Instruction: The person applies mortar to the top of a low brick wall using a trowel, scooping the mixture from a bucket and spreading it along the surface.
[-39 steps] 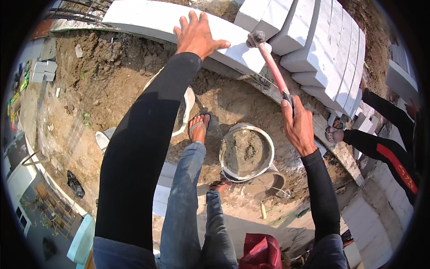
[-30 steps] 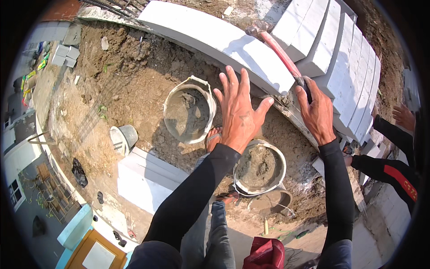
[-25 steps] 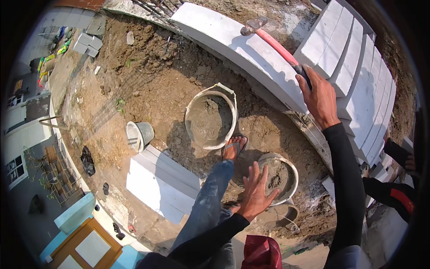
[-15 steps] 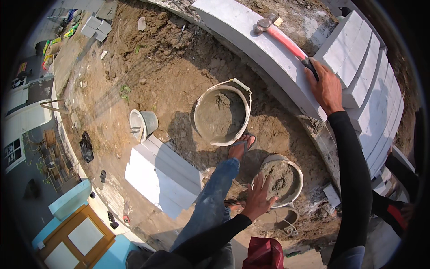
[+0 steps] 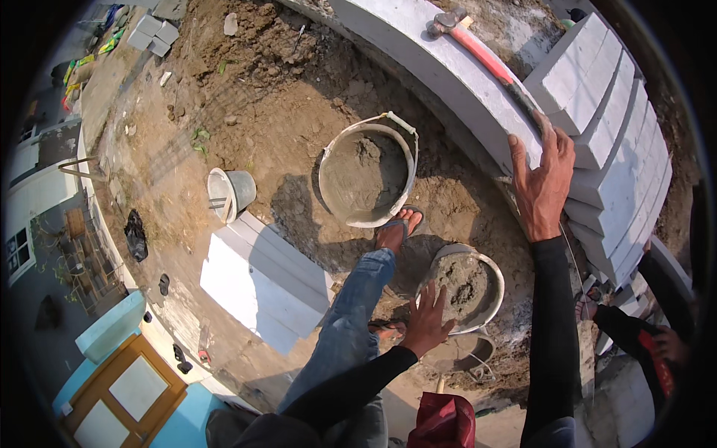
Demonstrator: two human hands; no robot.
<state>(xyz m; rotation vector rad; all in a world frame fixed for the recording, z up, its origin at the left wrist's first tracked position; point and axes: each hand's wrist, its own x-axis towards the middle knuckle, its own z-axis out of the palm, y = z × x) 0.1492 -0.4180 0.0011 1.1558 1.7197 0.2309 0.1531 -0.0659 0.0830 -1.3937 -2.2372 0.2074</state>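
A red-handled hammer (image 5: 478,54) with a black grip lies along the top of a white block (image 5: 441,67) on the wall at the upper right. My right hand (image 5: 544,179) touches that block's near end, its thumb at one side and its stretched fingers by the hammer's grip end. It is open, thumb and fingers apart. Lower down, my left hand (image 5: 429,325) is spread open at the left rim of a bucket of wet mortar (image 5: 489,272). Whether its fingers touch the rim I cannot tell.
A larger mortar bucket (image 5: 366,175) stands by my sandalled foot (image 5: 403,224). Stacked white blocks lie at left (image 5: 261,284) and right (image 5: 627,164). A small bucket (image 5: 233,193) lies tilted. Another person's dark sleeve (image 5: 665,287) shows at the right edge.
My right hand has come off the hammer's grip and drawn back to the block's near end. The hammer stays on the block. My left hand stays spread by the bucket.
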